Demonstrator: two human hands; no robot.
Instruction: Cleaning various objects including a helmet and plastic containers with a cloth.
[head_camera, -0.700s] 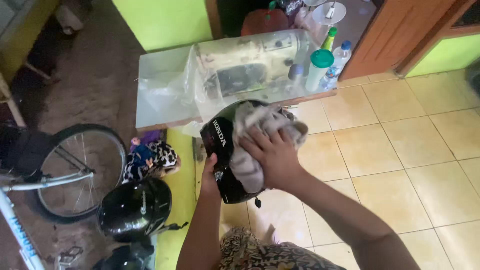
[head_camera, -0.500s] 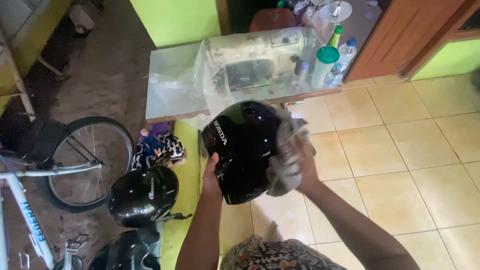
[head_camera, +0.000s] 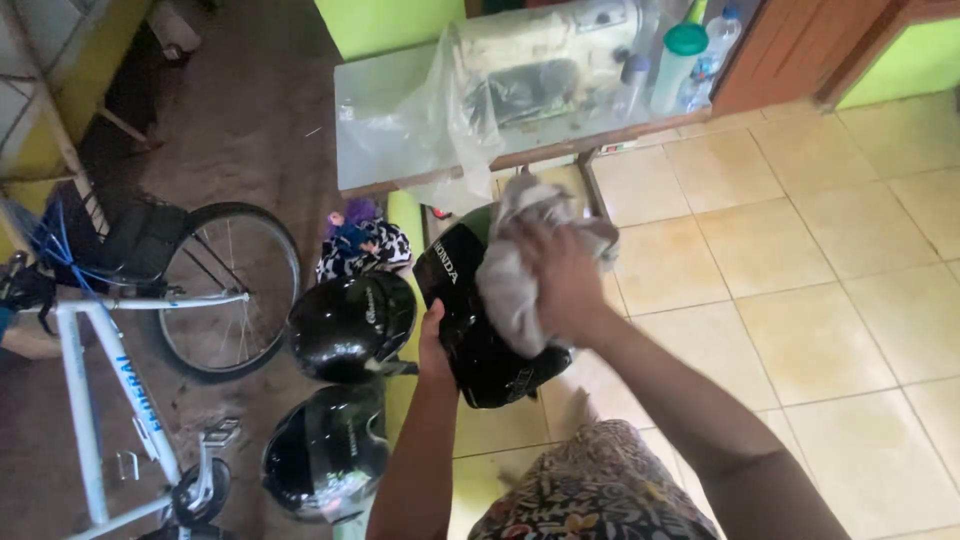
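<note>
A glossy black helmet is held up in front of me. My left hand grips its lower left edge from below. My right hand presses a crumpled grey cloth flat against the helmet's top and front. The cloth covers much of the shell's right side. My patterned clothing shows at the bottom.
Two more black helmets lie on the floor at the left, beside a white bicycle. A table with a plastic-covered sewing machine and bottles stands ahead. Tiled floor spreads to the right.
My right hand has swept the cloth from the helmet's right side back over its top and front. The view has shifted, so a third helmet now shows at the lower left.
</note>
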